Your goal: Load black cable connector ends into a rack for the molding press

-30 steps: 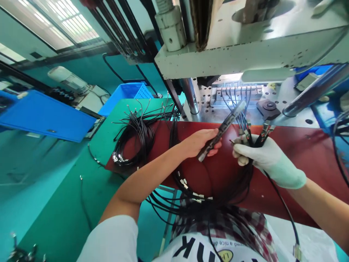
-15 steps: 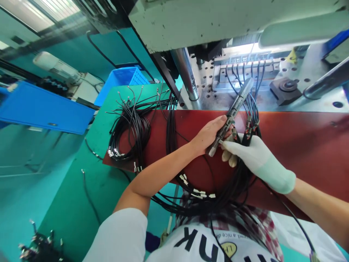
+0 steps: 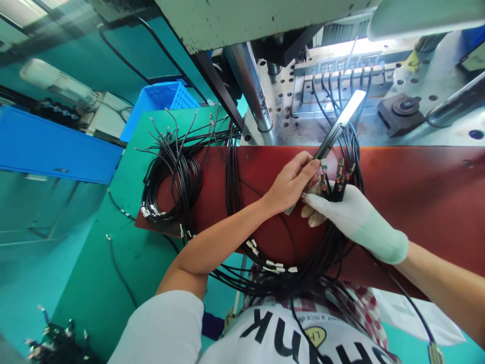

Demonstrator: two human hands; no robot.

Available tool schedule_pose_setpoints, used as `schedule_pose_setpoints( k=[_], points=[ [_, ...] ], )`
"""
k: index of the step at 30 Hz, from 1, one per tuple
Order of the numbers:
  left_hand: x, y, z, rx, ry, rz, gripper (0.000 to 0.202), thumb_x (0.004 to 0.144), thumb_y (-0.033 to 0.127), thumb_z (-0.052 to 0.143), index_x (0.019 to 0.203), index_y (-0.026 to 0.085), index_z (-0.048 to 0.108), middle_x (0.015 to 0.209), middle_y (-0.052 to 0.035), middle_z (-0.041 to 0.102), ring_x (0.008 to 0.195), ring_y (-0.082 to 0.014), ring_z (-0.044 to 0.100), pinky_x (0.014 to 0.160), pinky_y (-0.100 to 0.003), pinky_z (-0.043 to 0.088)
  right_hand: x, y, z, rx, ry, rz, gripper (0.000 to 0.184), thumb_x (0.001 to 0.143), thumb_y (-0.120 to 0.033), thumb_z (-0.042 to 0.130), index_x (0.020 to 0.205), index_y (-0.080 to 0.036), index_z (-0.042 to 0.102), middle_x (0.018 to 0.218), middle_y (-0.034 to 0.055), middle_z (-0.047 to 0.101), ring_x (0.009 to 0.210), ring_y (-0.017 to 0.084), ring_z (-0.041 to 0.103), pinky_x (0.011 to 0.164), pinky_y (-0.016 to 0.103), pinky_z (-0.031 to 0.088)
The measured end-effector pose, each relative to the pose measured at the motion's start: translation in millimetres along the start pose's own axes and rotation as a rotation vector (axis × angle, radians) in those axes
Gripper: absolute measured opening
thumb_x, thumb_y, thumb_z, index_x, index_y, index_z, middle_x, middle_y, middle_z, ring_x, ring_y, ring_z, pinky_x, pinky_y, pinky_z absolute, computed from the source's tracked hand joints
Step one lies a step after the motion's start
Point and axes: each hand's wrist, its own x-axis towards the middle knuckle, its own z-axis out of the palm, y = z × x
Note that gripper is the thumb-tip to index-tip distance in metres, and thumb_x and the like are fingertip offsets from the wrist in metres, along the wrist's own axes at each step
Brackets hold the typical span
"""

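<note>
My bare left hand [image 3: 290,183] is closed around a long, narrow metal bar [image 3: 343,119]. The bar slants up to the right, and its upper end catches the light. Wearing a white glove, my right hand [image 3: 343,207] grips a bundle of black cables [image 3: 335,237]. Metal connectors [image 3: 340,169] on the cable ends stick up above its fingers. My right thumb and fingertips are close to the bar's lower end; whether they pinch a small piece there is unclear. The cables hang down across my lap.
A press bed [image 3: 280,121] with a cable-filled fixture [image 3: 341,76] lies behind the red board [image 3: 417,202]. Steel posts [image 3: 250,86] flank it. Coiled black cables [image 3: 189,177] rest at left, over the green table [image 3: 87,273]. A blue crate [image 3: 162,96] stands farther back.
My left hand has turned the bar, so a smooth bright face shows where a notched side showed before. The left fingers now cover more of it. The right hand keeps its cables.
</note>
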Motion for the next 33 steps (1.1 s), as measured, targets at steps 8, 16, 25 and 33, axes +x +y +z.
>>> schedule_pose_setpoints(
  k=[8,16,25,33],
  points=[
    [-1.1,9.0,-8.4,-0.18,-0.069,-0.049,0.04,0.089,0.056,0.062,0.085,0.019,0.047,0.067,0.0052,0.052,0.048,-0.0042,0.044,0.046,-0.019,0.035,-19.9,-11.1,-7.6,-0.141,0.118,-0.278,0.027,0.097,-0.037,0.059,0.12,-0.028,0.07,0.12,-0.0024,0.068,0.117,0.014,0.062,0.108,0.023,0.045],
    [-1.8,5.8,-10.3,-0.278,-0.174,-0.063,0.038,0.091,0.054,0.061,0.087,0.019,0.045,0.066,0.006,0.049,0.046,-0.004,0.043,0.044,-0.018,0.037,-13.4,-14.0,-7.2,-0.162,0.282,-0.206,0.023,0.076,-0.039,0.082,0.089,-0.021,0.075,0.087,-0.0018,0.073,0.08,0.015,0.069,0.073,0.021,0.056],
    [-6.3,4.5,-3.6,-0.227,-0.16,-0.12,0.04,0.09,0.058,0.06,0.086,0.019,0.05,0.069,0.0037,0.053,0.047,-0.0048,0.046,0.043,-0.018,0.039,-21.2,-14.4,-6.2,-0.388,0.39,-0.302,0.021,0.083,-0.044,0.075,0.091,-0.025,0.077,0.088,-0.0032,0.073,0.077,0.013,0.066,0.073,0.024,0.051],
    [-7.7,1.2,-2.1,-0.123,-0.135,-0.162,0.043,0.09,0.062,0.057,0.089,0.019,0.054,0.073,0.0023,0.056,0.047,-0.0055,0.049,0.043,-0.02,0.04,-7.5,-14.9,-22.3,-0.22,-0.018,-0.059,0.026,0.091,-0.038,0.063,0.075,-0.018,0.067,0.073,-0.0005,0.062,0.068,0.013,0.053,0.061,0.026,0.04]
  ],
)
